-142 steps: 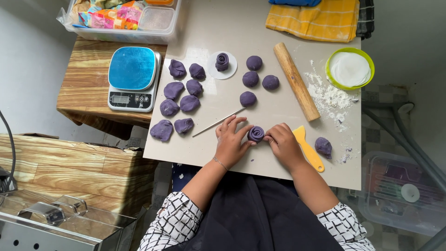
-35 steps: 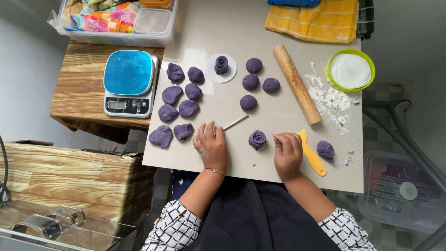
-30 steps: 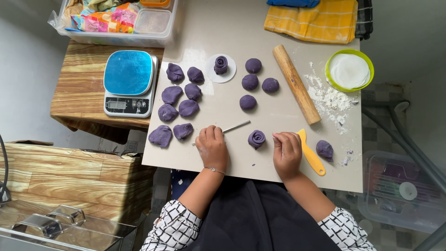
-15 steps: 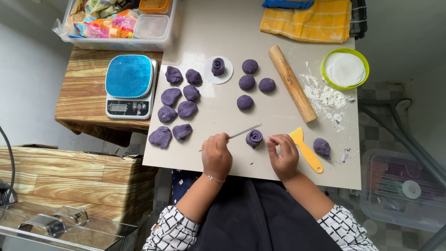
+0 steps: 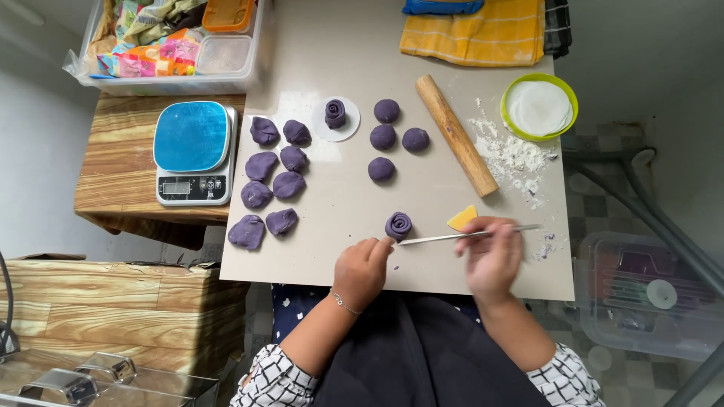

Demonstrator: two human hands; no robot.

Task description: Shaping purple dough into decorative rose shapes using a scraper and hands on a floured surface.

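The person's left hand [image 5: 362, 270] is resting on the beige counter [image 5: 332, 249], its fingers curled loosely and its index fingertip touching the lower left edge of a purple dough rose [image 5: 398, 225]; it is clasping nothing. The rose is sitting near the counter's front edge, at about 1 o'clock from that hand.

The right hand [image 5: 492, 260], blurred, is lying at 3 o'clock from the rose, its grip narrowed around a thin metal stick [image 5: 467, 235]. The stick is lying almost level, its left tip just beside the rose's lower right side; whether it touches cannot be told. A yellow scraper [image 5: 461, 218] is peeking out at 11 o'clock from the right hand, partly hidden by it.

Farther up the counter, a wooden rolling pin [image 5: 455, 134] is lying diagonally beside spilled flour [image 5: 513, 154], with a green bowl [image 5: 540, 107] at 2 o'clock from it. Another rolled rose [image 5: 335, 113] is standing on a white paper disc. Flattened purple dough pieces [image 5: 275, 169] are clustering at 10 o'clock from the left hand, near a blue kitchen scale [image 5: 193, 151].
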